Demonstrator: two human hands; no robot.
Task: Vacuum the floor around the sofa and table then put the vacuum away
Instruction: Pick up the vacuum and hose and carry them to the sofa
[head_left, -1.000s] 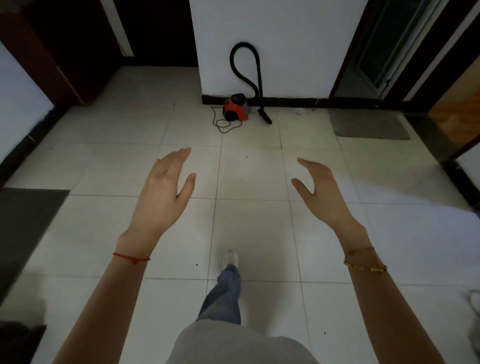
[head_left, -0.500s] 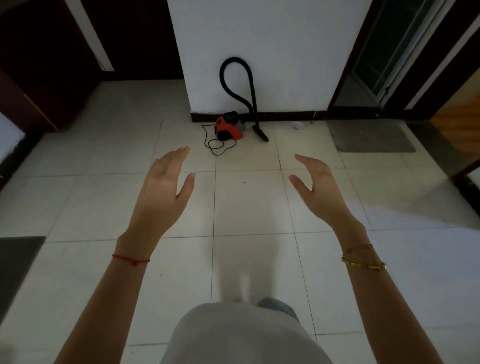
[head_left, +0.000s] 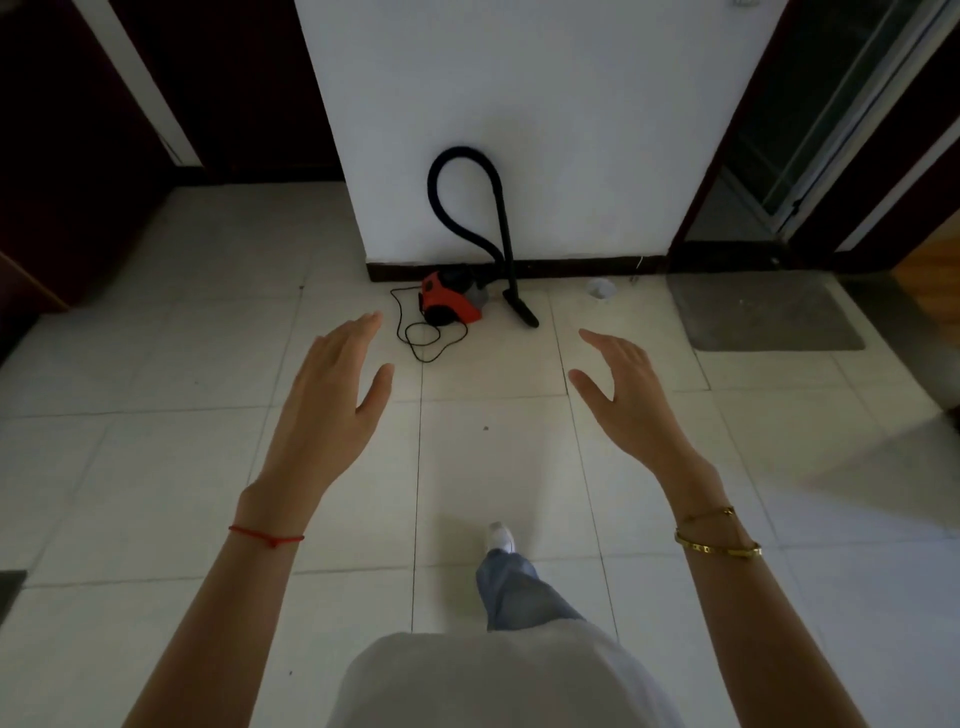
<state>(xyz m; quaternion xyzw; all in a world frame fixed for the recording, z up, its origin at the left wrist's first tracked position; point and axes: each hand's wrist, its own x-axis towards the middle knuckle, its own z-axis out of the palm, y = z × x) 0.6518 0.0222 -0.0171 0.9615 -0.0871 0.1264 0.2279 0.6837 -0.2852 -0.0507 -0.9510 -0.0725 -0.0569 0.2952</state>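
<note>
Glossy tiled floor — red plastic vacuum.

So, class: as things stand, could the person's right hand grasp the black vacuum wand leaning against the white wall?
Probably not yet: the right hand is open, with bare floor before the black vacuum wand.

The dark mat at the left edge is cut off, only a corner showing. The small pale round object on the tiled floor by the black skirting is too small to identify. The far end of the thin black power cord disappears behind the red canister vacuum cleaner. Both forearms run out at the bottom edge.
</note>
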